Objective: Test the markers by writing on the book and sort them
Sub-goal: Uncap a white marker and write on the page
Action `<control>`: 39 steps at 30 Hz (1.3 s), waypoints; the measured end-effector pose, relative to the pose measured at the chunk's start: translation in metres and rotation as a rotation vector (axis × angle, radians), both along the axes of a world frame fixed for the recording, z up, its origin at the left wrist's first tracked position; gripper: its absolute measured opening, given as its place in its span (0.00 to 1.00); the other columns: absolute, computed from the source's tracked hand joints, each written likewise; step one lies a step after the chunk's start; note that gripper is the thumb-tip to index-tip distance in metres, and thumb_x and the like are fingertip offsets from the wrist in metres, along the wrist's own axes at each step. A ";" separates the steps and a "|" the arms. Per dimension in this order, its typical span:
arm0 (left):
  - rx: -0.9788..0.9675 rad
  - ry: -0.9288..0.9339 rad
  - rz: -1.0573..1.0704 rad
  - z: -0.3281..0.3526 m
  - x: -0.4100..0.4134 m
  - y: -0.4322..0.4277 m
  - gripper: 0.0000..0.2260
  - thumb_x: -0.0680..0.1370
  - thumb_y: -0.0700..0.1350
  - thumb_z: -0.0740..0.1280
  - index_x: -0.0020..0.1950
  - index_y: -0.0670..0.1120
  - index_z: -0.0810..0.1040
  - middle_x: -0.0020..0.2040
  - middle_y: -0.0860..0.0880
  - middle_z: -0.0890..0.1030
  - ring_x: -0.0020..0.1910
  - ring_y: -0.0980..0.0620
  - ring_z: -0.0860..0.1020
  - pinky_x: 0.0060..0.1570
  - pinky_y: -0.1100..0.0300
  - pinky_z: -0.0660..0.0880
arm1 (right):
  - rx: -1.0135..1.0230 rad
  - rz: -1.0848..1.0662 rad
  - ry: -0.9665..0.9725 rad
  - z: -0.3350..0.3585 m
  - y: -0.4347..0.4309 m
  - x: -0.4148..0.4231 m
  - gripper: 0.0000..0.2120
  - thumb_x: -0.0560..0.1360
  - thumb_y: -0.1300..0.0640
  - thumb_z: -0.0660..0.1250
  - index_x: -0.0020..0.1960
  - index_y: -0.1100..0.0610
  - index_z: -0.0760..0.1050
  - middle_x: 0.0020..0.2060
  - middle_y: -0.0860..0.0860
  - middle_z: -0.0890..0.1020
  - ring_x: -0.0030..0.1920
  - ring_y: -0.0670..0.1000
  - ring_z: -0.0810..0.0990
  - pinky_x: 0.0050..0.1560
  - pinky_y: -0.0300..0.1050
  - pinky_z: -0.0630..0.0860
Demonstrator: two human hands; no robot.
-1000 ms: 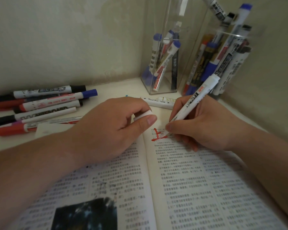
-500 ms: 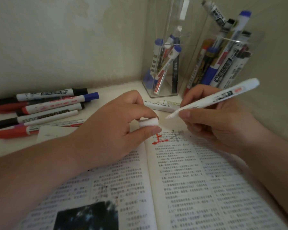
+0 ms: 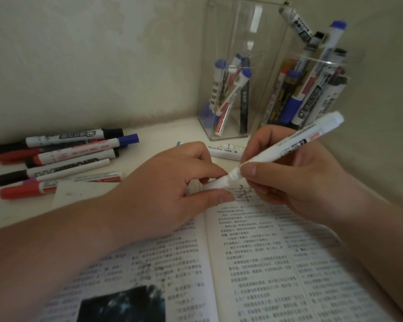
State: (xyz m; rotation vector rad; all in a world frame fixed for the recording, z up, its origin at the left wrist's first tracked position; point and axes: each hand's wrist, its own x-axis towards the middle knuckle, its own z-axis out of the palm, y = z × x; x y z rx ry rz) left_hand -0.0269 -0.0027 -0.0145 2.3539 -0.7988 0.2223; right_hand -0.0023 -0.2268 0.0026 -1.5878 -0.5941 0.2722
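Observation:
An open book (image 3: 254, 256) with printed text lies in front of me. My right hand (image 3: 298, 182) grips a white marker (image 3: 296, 145), its tip pointing down-left. My left hand (image 3: 170, 191) pinches the white cap (image 3: 215, 184) between thumb and fingers, and the marker's tip sits at the cap's mouth above the top of the right page. A dark scribble (image 3: 244, 192) shows on that page beside my fingers. The red mark written earlier is hidden under my left thumb.
Several markers (image 3: 63, 159) with black, red and blue caps lie piled at the left on the white desk. A tall clear holder (image 3: 233, 89) and a round clear cup (image 3: 312, 89) at the back right corner hold more markers. A white marker (image 3: 226, 151) lies behind my hands.
My right hand lifted the marker off the page and swung it level. The tip has now met the cap held in my left hand.

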 end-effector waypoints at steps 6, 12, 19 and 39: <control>-0.012 -0.014 -0.027 0.002 0.000 -0.002 0.07 0.78 0.61 0.66 0.42 0.63 0.74 0.38 0.62 0.72 0.40 0.60 0.74 0.38 0.72 0.65 | -0.034 -0.049 -0.161 0.004 0.010 -0.011 0.08 0.75 0.58 0.70 0.47 0.63 0.80 0.29 0.46 0.82 0.27 0.41 0.78 0.29 0.29 0.72; -0.049 0.131 0.031 0.001 0.002 -0.004 0.13 0.70 0.66 0.69 0.47 0.61 0.84 0.37 0.59 0.80 0.39 0.55 0.77 0.37 0.64 0.71 | -0.159 -0.121 -0.334 -0.001 0.013 -0.010 0.14 0.80 0.48 0.68 0.51 0.59 0.79 0.36 0.53 0.81 0.32 0.46 0.78 0.32 0.36 0.74; -0.073 0.092 -0.035 -0.007 0.006 -0.002 0.16 0.71 0.64 0.70 0.48 0.54 0.85 0.40 0.61 0.80 0.49 0.59 0.76 0.48 0.67 0.70 | -0.349 -0.119 -0.451 -0.002 0.017 -0.010 0.17 0.77 0.45 0.68 0.50 0.59 0.81 0.41 0.58 0.83 0.40 0.62 0.82 0.40 0.63 0.79; -0.012 0.072 0.092 -0.003 0.007 0.000 0.16 0.73 0.72 0.59 0.51 0.66 0.77 0.52 0.66 0.75 0.52 0.62 0.73 0.47 0.69 0.69 | 0.097 -0.284 -0.120 0.014 0.018 -0.011 0.05 0.72 0.61 0.75 0.40 0.54 0.81 0.29 0.50 0.74 0.28 0.44 0.70 0.31 0.34 0.69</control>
